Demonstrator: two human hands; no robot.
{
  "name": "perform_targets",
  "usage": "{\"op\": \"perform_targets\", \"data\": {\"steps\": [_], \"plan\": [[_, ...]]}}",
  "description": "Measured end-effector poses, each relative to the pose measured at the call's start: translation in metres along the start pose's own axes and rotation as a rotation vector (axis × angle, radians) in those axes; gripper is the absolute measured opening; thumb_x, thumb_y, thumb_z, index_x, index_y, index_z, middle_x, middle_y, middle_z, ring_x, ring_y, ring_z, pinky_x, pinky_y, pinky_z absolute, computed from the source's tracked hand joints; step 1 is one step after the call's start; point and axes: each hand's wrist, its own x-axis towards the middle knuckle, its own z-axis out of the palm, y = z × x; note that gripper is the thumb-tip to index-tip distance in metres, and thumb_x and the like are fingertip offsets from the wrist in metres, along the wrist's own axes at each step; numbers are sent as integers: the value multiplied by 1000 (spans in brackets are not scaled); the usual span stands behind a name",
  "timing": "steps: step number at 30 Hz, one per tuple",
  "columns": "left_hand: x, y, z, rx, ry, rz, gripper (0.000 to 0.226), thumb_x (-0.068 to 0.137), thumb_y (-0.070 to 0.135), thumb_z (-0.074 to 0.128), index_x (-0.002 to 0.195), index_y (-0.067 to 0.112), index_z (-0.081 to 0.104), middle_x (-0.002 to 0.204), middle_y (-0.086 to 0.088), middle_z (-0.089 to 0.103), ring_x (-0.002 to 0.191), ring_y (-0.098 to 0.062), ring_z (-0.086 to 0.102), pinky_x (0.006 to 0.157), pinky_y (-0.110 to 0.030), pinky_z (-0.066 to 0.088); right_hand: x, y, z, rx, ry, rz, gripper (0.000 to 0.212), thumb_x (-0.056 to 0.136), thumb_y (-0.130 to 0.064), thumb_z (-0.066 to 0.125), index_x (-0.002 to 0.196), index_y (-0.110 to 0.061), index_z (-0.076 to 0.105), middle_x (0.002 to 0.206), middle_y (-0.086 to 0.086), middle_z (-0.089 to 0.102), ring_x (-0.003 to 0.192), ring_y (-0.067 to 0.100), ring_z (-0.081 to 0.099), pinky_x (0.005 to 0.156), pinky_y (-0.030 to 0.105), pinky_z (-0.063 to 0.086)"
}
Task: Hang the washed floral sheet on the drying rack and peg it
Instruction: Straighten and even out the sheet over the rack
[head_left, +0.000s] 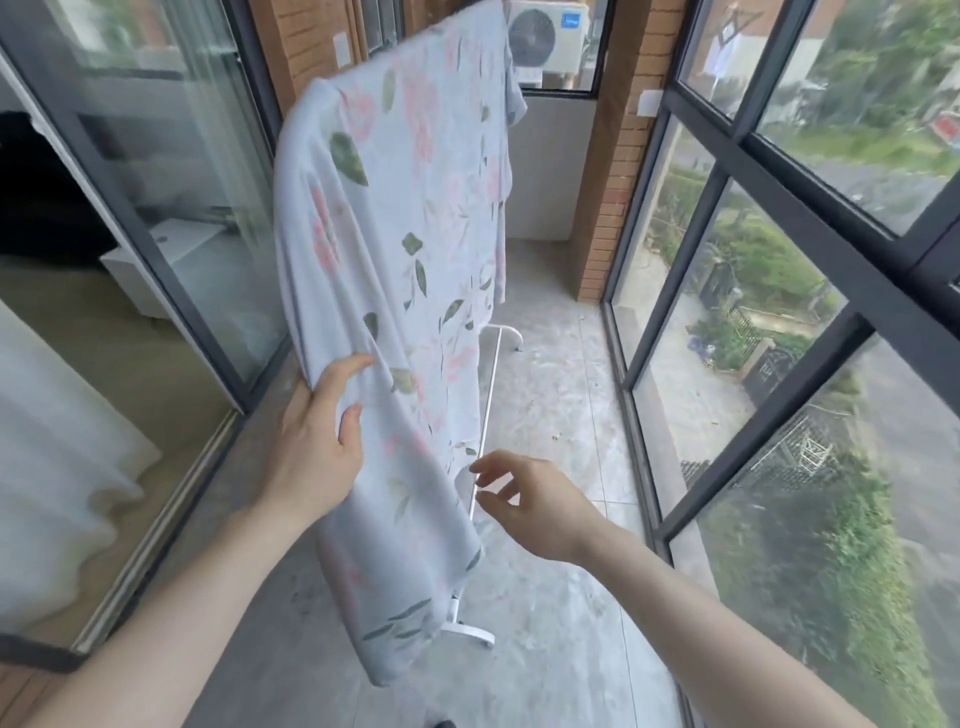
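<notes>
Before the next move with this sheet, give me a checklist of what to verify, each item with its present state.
1. Floral sheet draped over the drying rack's top: ok.
2. Left hand grips the sheet's near edge: ok.
3. Right hand free to work, fingers loosely curled beside the sheet: ok.
4. Pegs within reach: cannot tell, none in view.
5. Sheet spread flat: not ok, folds and bunching along the near side.
6. Drying rack base steady on the floor: ok, white feet resting on the tiles.

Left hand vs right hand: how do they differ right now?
The left hand grips the sheet's edge, thumb over the fabric; the right hand holds nothing, fingers loosely curled. The left is higher, the right lower near the rack bar. Both are bare, with no peg.
</notes>
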Motion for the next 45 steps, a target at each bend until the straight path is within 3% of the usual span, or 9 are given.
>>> {"op": "perform_targets", "data": {"steps": [7,17,23,26,30,33,38,42,45], "plan": [[-18,-26,32,61,89,-82,29,92,3,65,106,28,69,87,-4,68,81,-33,60,68,-35,43,18,32,4,-15,-78,84,28,97,-31,61,125,-32,64,114,-19,68,92,6,67,90,33,55],[-26,-28,46,119,237,-162,17,90,17,59,100,26,69,85,1,69,69,-13,38,67,-34,43,85,53,-10,-48,-224,-61,27,97,-32,62,123,-32,65,108,-22,66,88,3,67,89,32,55],[-37,6,73,262,517,-281,15,89,-1,70,98,11,72,97,0,50,70,-24,49,71,-28,43,119,83,-36,-66,-375,-209,27,97,-34,62,124,-34,64,113,-21,66,87,-1,66,86,29,55],[-44,23,99,303,642,-429,24,86,-1,75,105,12,69,113,-3,48,97,-34,58,90,-29,43,127,114,-62,-84,-424,-255,26,97,-34,63,123,-34,64,111,-21,66,86,0,66,85,27,55],[-56,52,141,251,839,-633,36,79,4,80,111,8,65,145,-22,35,140,-32,38,117,-24,30,148,160,-97,-157,-489,-277,26,96,-32,64,122,-32,66,108,-24,66,84,2,67,86,28,55],[-60,74,148,212,1015,-732,47,78,13,83,117,10,55,133,-13,44,127,-27,45,110,-41,41,161,177,-112,-165,-534,-302,24,96,-32,64,119,-34,65,107,-23,68,82,4,68,83,27,54],[-48,88,106,256,984,-831,25,89,39,73,106,21,69,94,9,73,88,-17,69,86,-37,55,174,176,-112,-125,-588,-357,22,96,-32,64,118,-33,66,108,-21,69,80,1,67,76,16,50],[-50,82,81,417,791,-911,18,92,42,68,90,26,75,88,7,75,83,-17,70,82,-38,58,178,170,-111,-70,-565,-383,21,95,-28,64,115,-33,67,106,-19,71,73,-2,64,74,18,49],[-49,88,64,410,967,-908,14,94,34,66,94,23,75,94,4,75,82,-14,67,80,-28,54,181,178,-117,-67,-579,-387,20,95,-27,64,113,-34,67,105,-19,71,73,-1,64,75,22,50]]}}
